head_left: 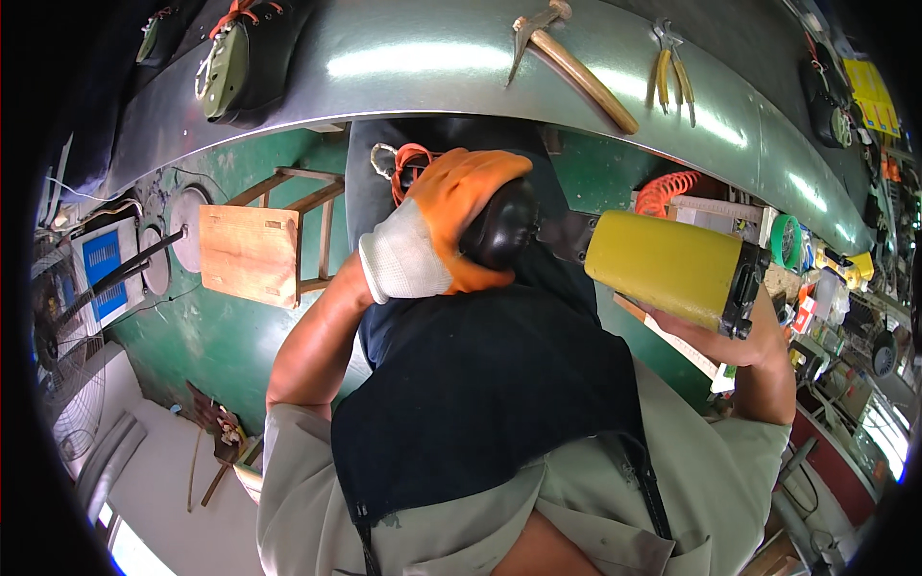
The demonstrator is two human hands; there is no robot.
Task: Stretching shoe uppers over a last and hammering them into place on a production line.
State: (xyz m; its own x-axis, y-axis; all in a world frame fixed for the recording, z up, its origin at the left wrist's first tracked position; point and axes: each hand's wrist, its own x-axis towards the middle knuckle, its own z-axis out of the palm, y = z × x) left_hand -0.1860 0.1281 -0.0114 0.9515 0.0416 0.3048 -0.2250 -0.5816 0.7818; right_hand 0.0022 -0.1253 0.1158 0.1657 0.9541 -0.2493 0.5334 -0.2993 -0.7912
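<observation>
My left hand point(456, 206), in an orange-coated white knit glove, is wrapped over a black shoe point(501, 226) above my lap. Orange lacing point(411, 163) with a pale loop pokes out beyond the glove. At the right is a yellow power tool, seemingly a nail gun point(663, 264), with a black end cap. Its dark nose points left at the shoe; whether the two touch I cannot make out. My bare right hand point(706, 336) lies beneath the nail gun, closed on it, its fingers mostly hidden by the yellow body.
Ahead curves a metal-topped bench point(423, 91) bearing a hammer point(581, 72), yellow-handled pincers point(672, 72) and another black shoe point(245, 67). A wooden stool point(252, 252) stands left on the green floor. To the right are a red coiled hose point(665, 192) and cluttered shelves.
</observation>
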